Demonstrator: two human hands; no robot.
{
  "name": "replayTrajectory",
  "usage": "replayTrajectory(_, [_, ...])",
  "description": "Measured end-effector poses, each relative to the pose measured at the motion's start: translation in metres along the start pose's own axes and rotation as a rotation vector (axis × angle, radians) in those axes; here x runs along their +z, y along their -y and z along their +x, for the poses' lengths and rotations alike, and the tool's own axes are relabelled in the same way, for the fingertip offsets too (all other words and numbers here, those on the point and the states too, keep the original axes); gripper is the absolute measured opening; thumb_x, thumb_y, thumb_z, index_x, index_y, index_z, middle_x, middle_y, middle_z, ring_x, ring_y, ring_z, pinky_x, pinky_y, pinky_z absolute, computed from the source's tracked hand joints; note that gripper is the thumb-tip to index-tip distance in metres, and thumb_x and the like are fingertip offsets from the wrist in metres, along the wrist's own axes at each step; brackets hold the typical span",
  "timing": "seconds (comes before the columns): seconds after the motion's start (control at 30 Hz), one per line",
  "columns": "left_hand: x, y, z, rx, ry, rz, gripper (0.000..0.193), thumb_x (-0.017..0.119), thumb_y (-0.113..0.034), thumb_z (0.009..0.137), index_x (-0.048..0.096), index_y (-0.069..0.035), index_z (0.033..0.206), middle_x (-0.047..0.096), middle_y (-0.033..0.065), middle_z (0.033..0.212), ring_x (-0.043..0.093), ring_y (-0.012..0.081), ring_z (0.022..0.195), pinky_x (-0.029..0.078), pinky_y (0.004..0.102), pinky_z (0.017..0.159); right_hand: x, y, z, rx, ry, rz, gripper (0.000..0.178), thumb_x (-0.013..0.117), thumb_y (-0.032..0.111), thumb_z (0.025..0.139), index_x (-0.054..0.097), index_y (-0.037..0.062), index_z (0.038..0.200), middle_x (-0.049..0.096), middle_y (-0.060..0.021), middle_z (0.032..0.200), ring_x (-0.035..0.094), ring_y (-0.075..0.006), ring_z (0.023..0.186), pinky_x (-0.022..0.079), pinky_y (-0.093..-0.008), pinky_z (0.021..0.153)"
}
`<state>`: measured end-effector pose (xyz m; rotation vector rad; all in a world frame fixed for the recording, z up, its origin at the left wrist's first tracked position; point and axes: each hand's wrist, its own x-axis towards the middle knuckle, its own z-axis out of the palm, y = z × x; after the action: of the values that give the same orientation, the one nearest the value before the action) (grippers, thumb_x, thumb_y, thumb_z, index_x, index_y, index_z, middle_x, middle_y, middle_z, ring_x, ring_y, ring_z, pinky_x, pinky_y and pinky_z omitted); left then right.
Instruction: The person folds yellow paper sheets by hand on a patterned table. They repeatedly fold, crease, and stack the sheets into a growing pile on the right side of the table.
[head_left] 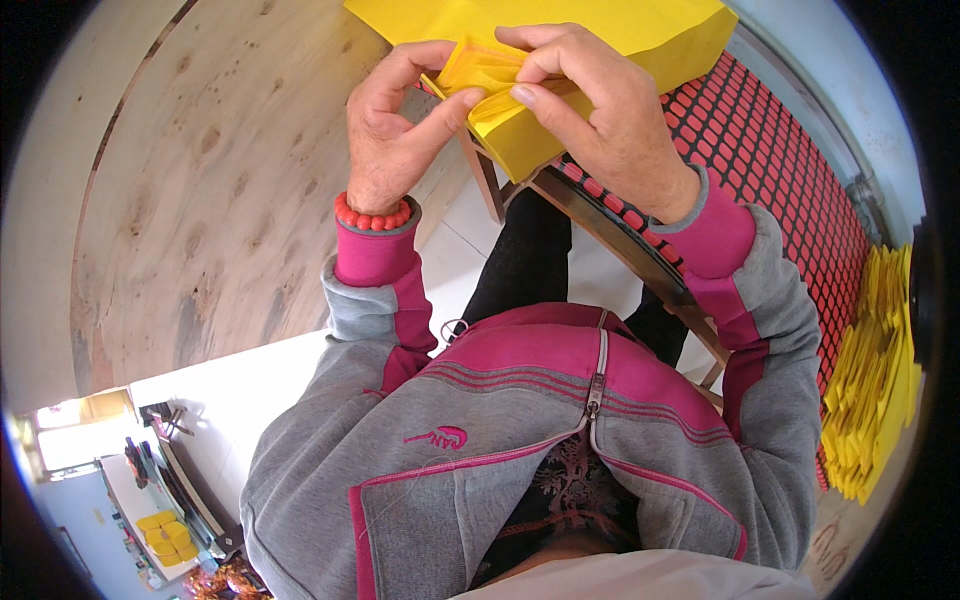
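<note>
The yellow cloth (515, 140) lies over the edge of the red-and-black mat (770, 180), its folds pinched narrowly between thumb and fingers of my left hand (385, 135) and my right hand (620, 125), the two set close together. A red bracelet (372, 213) rings my left wrist; plywood (210, 200) extends leftward, and a yellow stack (866, 385) sits beside the mat at far right.
</note>
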<state>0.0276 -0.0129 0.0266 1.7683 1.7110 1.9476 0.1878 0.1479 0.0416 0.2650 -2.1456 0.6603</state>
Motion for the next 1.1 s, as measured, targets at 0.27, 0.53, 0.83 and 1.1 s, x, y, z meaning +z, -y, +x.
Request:
replayTrajectory(0.27, [0.000, -0.004, 0.005, 0.100, 0.062, 0.131, 0.022, 0.078, -0.004, 0.084, 0.072, 0.000, 0.105, 0.072, 0.0068, 0.103, 0.065, 0.0159, 0.093, 0.051, 0.0286, 0.085, -0.003, -0.001, 0.000, -0.008, -0.015, 0.099, 0.010, 0.062, 0.007, 0.098, 0.063, -0.0012, 0.105, 0.068, -0.0175, 0.123, 0.068, -0.0259, 0.108, 0.052, -0.0319, 0.094])
replayTrajectory(0.53, [0.005, -0.007, 0.004, 0.186, 0.103, 0.286, 0.019, 0.070, 0.002, 0.090, 0.072, 0.001, 0.109, 0.073, 0.0070, 0.113, 0.064, 0.0171, 0.109, 0.048, 0.0303, 0.099, -0.024, 0.014, -0.009, 0.308, -0.104, 0.533, 0.020, 0.063, 0.012, 0.101, 0.061, -0.0050, 0.111, 0.067, -0.0108, 0.107, 0.065, -0.0168, 0.102, 0.052, -0.0298, 0.090])
replayTrajectory(0.83, [0.007, 0.008, 0.000, 0.027, -0.024, 0.127, 0.023, 0.071, 0.000, 0.093, 0.073, 0.001, 0.116, 0.072, 0.0045, 0.106, 0.064, 0.0098, 0.100, 0.051, 0.0242, 0.089, -0.044, 0.099, -0.132, 0.371, 0.437, 0.506, 0.013, 0.071, 0.008, 0.092, 0.065, -0.0001, 0.100, 0.071, -0.0171, 0.106, 0.071, -0.0285, 0.100, 0.056, -0.0354, 0.087])
replayTrajectory(1.1, [0.002, 0.001, 0.006, -0.062, 0.068, 0.217, 0.022, 0.072, -0.003, 0.094, 0.072, 0.002, 0.115, 0.071, 0.0018, 0.104, 0.063, 0.0080, 0.095, 0.049, 0.0214, 0.086, 0.012, -0.013, -0.271, 0.685, 0.150, -0.600, 0.022, 0.060, 0.021, 0.097, 0.064, 0.0034, 0.109, 0.068, -0.0152, 0.100, 0.067, -0.0346, 0.093, 0.052, -0.0443, 0.081])
